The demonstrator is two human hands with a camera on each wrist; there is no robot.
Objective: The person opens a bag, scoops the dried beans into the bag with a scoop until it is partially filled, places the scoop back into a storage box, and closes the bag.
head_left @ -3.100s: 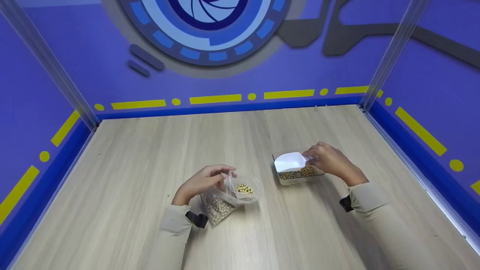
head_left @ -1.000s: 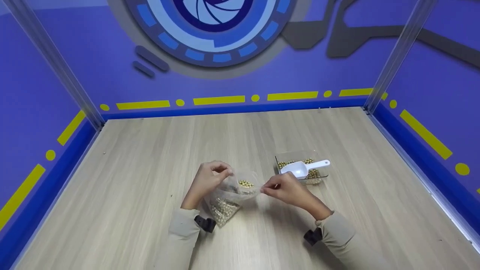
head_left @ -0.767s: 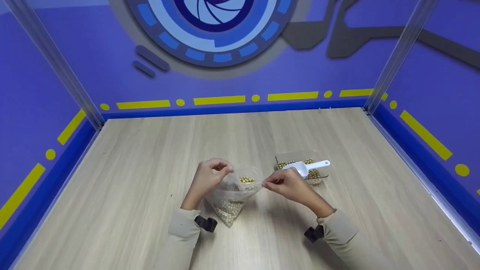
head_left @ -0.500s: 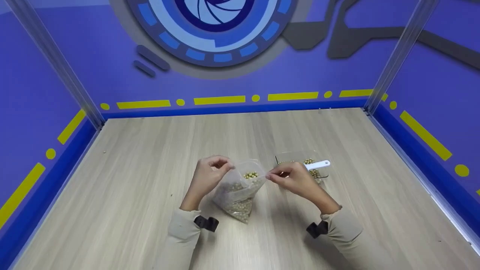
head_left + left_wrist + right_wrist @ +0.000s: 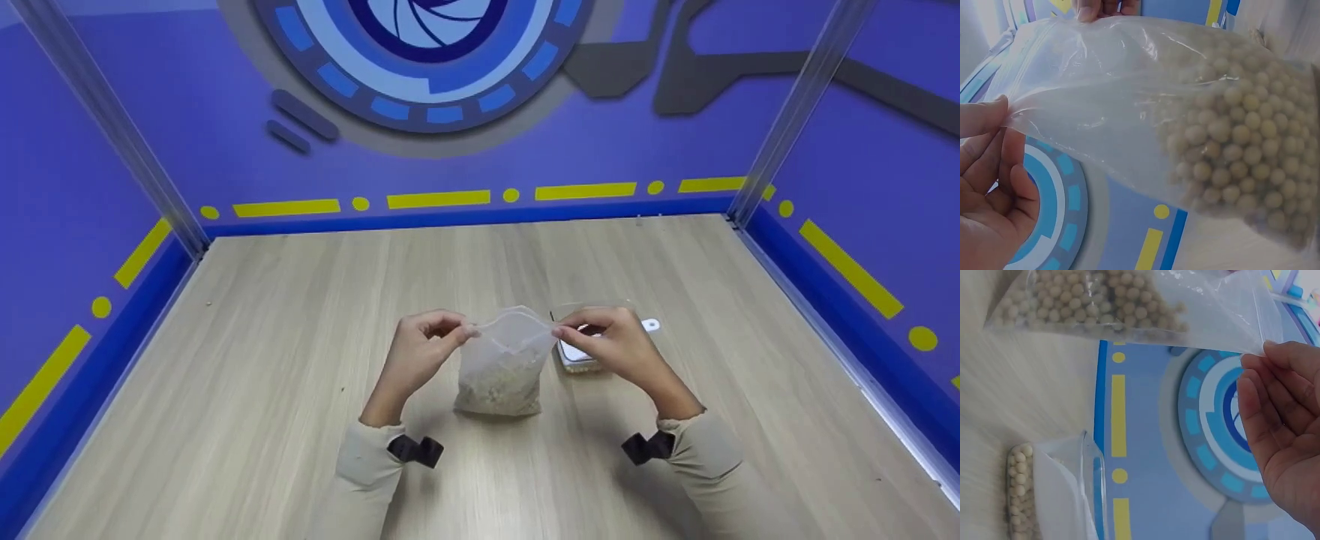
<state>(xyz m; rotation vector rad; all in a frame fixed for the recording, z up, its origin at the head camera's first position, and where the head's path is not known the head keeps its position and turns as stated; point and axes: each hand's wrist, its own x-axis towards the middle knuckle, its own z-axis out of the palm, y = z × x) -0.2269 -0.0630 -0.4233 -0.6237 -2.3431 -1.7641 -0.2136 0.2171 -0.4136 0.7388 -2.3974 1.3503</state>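
A clear zip bag (image 5: 501,375), its lower part filled with round beige beans (image 5: 1241,135), hangs upright between my two hands. My left hand (image 5: 425,352) pinches the bag's top left corner between thumb and forefinger. At the opposite top corner my right hand (image 5: 619,351) does the same, with the other fingers loosely curled in the right wrist view. Behind the right hand stands a clear plastic box (image 5: 1088,467) holding more beans. A white scoop (image 5: 1058,489) rests in it, its handle (image 5: 651,325) showing past the knuckles.
The wooden tabletop (image 5: 300,337) is bounded by a blue patterned back wall (image 5: 450,172) and side walls. Each wrist carries a black camera mount (image 5: 416,450). A tiny speck (image 5: 208,304) lies far left on the table.
The scoop was left in the box and my right hand came over to the bag. Both hands then drew the bag upright, the right moving up and right, and its mouth pulled taut.
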